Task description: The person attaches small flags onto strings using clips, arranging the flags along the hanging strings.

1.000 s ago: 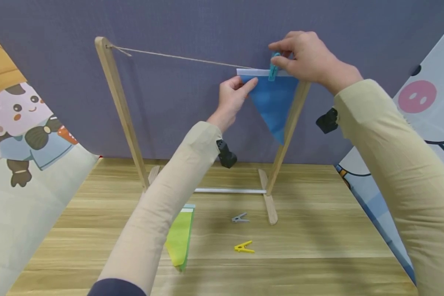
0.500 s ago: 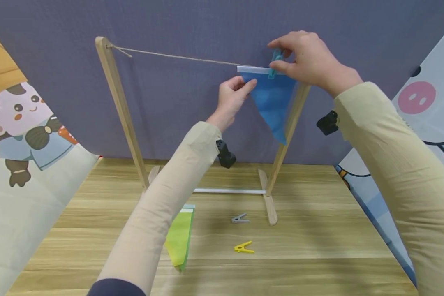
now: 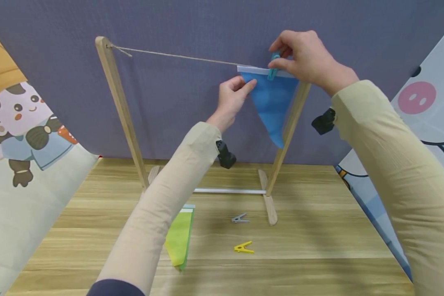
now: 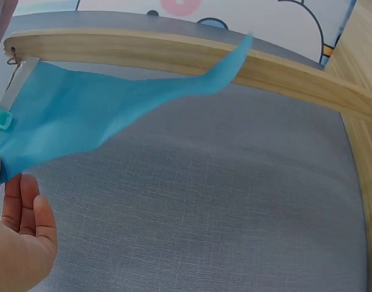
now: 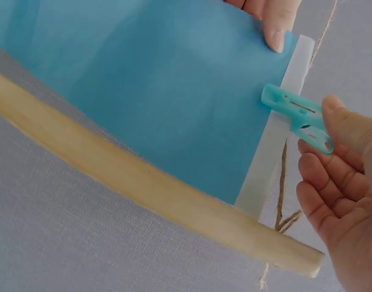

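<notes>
A blue triangular pennant [image 3: 274, 100] with a white top band hangs at the right end of a twine line [image 3: 177, 56], beside the right wooden post [image 3: 295, 111]. My left hand [image 3: 231, 98] pinches its upper left corner between thumb and fingers. Above it, my right hand [image 3: 312, 57] grips the handle end of a teal clothespin [image 5: 295, 109]. The clothespin's jaws lie over the white band, reaching onto the blue cloth. In the right wrist view, the twine runs behind the band and ends in a knot near the post's top. The pennant's tip curls loosely in the left wrist view.
Yellow and green pennants [image 3: 180, 238] lie stacked on the wooden table [image 3: 318, 234], partly behind my left sleeve. A grey clothespin [image 3: 239, 218] and a yellow clothespin [image 3: 244, 247] lie right of them. A white rod [image 3: 229, 190] joins the stand's feet.
The pennant's top left corner has risen slightly and its lower tip has swayed and curled. The right hand and clothespin have shifted only slightly; the left hand keeps its pinch.
</notes>
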Available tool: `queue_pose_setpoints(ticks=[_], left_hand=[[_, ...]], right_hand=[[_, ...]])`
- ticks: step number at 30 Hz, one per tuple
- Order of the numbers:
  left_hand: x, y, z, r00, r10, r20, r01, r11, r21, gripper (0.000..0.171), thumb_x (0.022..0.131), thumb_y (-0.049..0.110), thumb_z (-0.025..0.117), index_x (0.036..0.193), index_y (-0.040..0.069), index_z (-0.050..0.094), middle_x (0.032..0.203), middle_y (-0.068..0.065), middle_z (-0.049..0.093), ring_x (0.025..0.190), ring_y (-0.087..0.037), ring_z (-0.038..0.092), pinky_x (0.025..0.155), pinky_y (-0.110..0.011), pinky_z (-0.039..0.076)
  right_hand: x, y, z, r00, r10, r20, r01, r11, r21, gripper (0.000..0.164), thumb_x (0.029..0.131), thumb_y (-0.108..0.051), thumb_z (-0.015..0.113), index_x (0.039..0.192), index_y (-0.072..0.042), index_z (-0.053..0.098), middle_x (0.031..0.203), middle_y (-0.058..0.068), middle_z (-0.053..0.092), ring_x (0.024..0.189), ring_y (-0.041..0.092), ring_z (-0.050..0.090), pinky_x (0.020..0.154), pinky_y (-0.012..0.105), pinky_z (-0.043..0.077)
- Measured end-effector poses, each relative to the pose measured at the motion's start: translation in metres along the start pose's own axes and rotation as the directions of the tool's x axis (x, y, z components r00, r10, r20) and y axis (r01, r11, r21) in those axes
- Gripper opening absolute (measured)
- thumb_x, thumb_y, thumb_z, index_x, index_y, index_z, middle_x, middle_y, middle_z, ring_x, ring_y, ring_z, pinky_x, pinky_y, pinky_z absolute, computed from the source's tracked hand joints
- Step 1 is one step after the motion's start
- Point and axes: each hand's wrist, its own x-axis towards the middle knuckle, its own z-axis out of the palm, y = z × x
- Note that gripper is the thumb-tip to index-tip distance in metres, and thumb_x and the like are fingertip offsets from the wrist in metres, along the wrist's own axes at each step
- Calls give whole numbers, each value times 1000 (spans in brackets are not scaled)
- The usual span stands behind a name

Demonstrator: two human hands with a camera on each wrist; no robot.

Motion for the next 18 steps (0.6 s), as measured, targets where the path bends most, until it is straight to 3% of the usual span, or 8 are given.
queue_pose_setpoints(ticks=[5,12,18], left_hand=[[0,-1,-1,1000,-1,12,1,1000,7,30,89,13,65,63,6,52,59,-1,44,66,-20,45,61,-23,39],[0,-4,1,999,-40,19,40,999,34,27,89,16,65,67,6,54,64,-5,48,69,-21,48,66,-26,42],[0,-5,1,997,-74,37,71,995,66,18,89,17,66,77,5,59,75,-9,55,80,-26,53,75,-32,46]], right_hand=[[2,0,2,1000,0,3,0,1000,13,32,92,-14,60,116,7,55,104,22,59,91,29,56,77,32,43],[0,1,2,999,41,26,-41,999,32,38,94,-15,58,124,6,52,109,23,57,97,32,54,86,42,45],[-1,0,2,998,42,53,-41,999,-33,46,95,-17,56,135,3,45,115,24,54,105,36,48,91,46,41]])
